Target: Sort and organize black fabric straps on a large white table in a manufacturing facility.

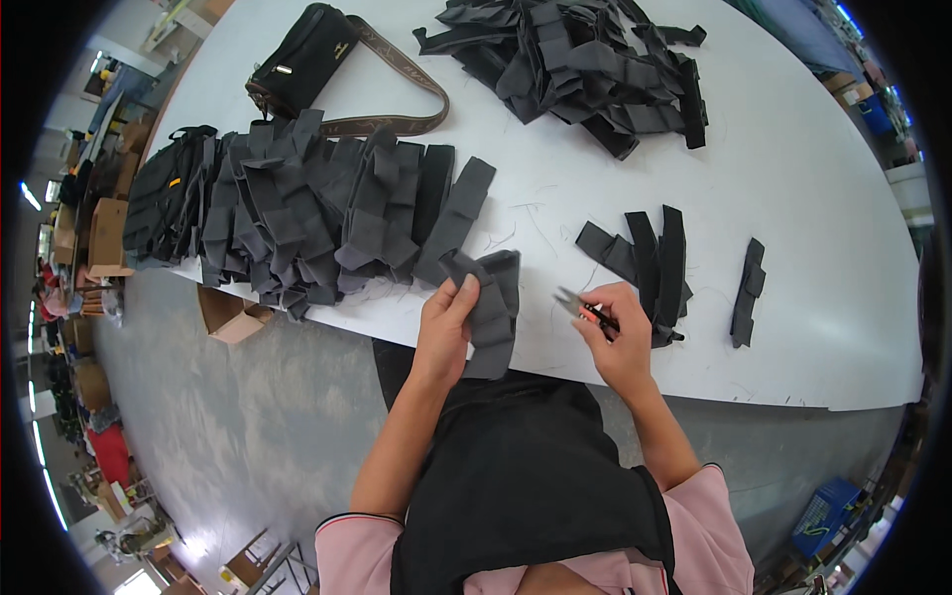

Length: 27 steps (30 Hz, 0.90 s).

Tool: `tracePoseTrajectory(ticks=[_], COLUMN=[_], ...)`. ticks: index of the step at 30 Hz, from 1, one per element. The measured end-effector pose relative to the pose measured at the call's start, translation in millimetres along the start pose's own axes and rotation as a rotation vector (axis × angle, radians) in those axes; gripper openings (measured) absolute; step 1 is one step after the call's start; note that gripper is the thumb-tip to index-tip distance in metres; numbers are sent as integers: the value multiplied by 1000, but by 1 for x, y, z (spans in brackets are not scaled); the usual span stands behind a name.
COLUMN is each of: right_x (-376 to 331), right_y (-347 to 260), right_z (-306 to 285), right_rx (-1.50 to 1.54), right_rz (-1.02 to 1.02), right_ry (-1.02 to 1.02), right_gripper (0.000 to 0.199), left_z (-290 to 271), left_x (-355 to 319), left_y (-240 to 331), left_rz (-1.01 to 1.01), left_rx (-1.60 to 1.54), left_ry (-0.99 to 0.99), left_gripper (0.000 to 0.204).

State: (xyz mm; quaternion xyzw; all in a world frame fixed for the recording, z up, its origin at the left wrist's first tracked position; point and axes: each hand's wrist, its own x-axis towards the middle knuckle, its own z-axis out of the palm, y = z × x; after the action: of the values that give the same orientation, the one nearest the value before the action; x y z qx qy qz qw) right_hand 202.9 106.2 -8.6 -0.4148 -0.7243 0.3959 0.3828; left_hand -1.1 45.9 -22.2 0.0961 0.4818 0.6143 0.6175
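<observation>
My left hand (448,322) is closed on a dark grey fabric piece (492,322), pinched under the thumb and hanging over the table's near edge. To its right, my right hand (617,332) grips small thread snips (593,311), their pale blades pointing toward the fabric but apart from it. A long heap of similar grey fabric pieces (297,203) lies left of my left hand, one strip (464,213) resting at its right end. Just beyond my right hand is a small group of dark strips (656,258). A single strip (749,293) lies farther right.
The white table (823,238) holds a large pile of dark strips (585,64) at its far side. At the far left are a black bag (305,59) with a patterned strap (421,84) and a black backpack (169,203). Loose threads are scattered about. A cardboard box (233,315) stands below the table.
</observation>
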Motion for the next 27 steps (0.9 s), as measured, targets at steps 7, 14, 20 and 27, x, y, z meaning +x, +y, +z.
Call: tracePoseTrajectory(ticks=[7,14,20,27], right_x=[8,11,4,-11], right_y=[-34,-42,-29,38], right_z=[-10,-2,-10,0], right_rx=[-117,-252,212,-168], right_rz=[-214,-378,77,145], right_ry=[-299,-394,-281,16], right_gripper=[25,25,19,16], left_z=[24,25,2,-25], left_x=[-15,-20,-21,-1], left_y=[11,9,-2,-30], left_rz=[25,-30,54,-104], left_rx=[283,381,218,-705], left_ry=[69,44,-29,-267], left_gripper=[25,23,23,27])
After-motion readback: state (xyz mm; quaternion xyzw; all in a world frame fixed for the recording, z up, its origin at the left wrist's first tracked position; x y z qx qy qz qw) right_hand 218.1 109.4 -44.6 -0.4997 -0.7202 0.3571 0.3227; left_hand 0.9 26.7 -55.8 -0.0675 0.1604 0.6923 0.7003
